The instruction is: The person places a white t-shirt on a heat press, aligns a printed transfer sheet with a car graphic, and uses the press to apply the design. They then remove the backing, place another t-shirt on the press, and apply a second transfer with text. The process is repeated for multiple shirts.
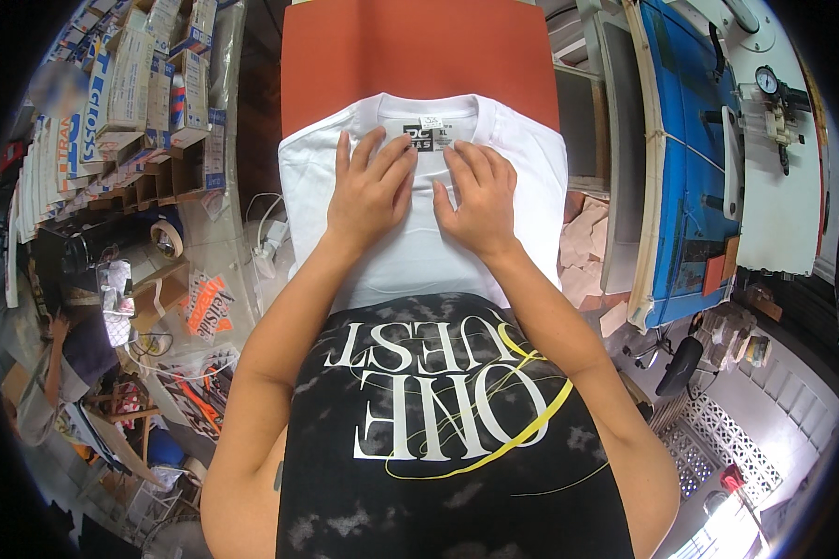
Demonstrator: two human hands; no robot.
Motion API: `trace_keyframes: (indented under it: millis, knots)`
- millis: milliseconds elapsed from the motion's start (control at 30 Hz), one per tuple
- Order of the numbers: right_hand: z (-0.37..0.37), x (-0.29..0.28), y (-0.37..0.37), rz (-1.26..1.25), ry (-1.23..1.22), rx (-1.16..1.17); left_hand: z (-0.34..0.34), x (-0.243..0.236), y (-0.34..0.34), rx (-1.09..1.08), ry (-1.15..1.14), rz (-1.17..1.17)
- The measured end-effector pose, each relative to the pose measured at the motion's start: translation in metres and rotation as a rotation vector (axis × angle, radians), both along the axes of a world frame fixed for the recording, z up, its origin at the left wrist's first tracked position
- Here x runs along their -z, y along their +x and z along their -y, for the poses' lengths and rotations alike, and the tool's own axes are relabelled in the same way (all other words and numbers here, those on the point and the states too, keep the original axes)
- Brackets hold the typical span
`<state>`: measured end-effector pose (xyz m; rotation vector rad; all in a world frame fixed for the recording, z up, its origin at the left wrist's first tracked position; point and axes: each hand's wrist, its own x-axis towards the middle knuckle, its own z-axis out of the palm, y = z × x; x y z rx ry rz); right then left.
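**Both hands flat on a white shirt**

The left hand (371,191) and right hand (480,197) lie side by side, palms down and fingers spread, gripping nothing, pressed on a white shirt (531,177) just below its collar label (431,130). The shirt is spread over an orange pad (345,56). Cardboard boxes (149,84) stack at far left, a blue machine (690,140) at right.

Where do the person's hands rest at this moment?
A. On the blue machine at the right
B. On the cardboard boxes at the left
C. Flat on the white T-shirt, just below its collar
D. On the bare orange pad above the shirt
C: the left hand and right hand lie palm-down on the white T-shirt, fingers toward its collar label.
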<state>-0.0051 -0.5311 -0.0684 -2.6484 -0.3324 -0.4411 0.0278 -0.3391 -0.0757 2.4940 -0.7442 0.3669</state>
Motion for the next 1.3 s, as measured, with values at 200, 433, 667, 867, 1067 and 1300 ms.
trace_keyframes:
  millis: [200,433,667,867,1067,1300]
  knots:
    - [0.0,0.0,0.0,-0.005,0.001,0.0,-0.001,0.002,0.0,0.003,-0.013,-0.01]
    - [0.0,0.003,0.0,0.004,-0.006,-0.004,-0.001,0.001,0.0,0.001,-0.006,-0.039]
    - [-0.001,-0.01,0.005,-0.006,-0.011,-0.013,0.001,-0.003,-0.001,-0.017,-0.035,-0.069]
    - [-0.004,-0.02,0.033,-0.096,-0.014,0.045,0.022,-0.025,0.03,-0.086,-0.016,-0.111]
    - [0.148,-0.11,-0.016,0.399,-0.043,0.347,-0.06,-0.044,0.033,-0.343,-0.428,-0.015]
    - [0.395,-0.167,-0.126,0.197,-0.399,0.999,-0.21,0.038,-0.104,-0.891,-0.369,-0.391]
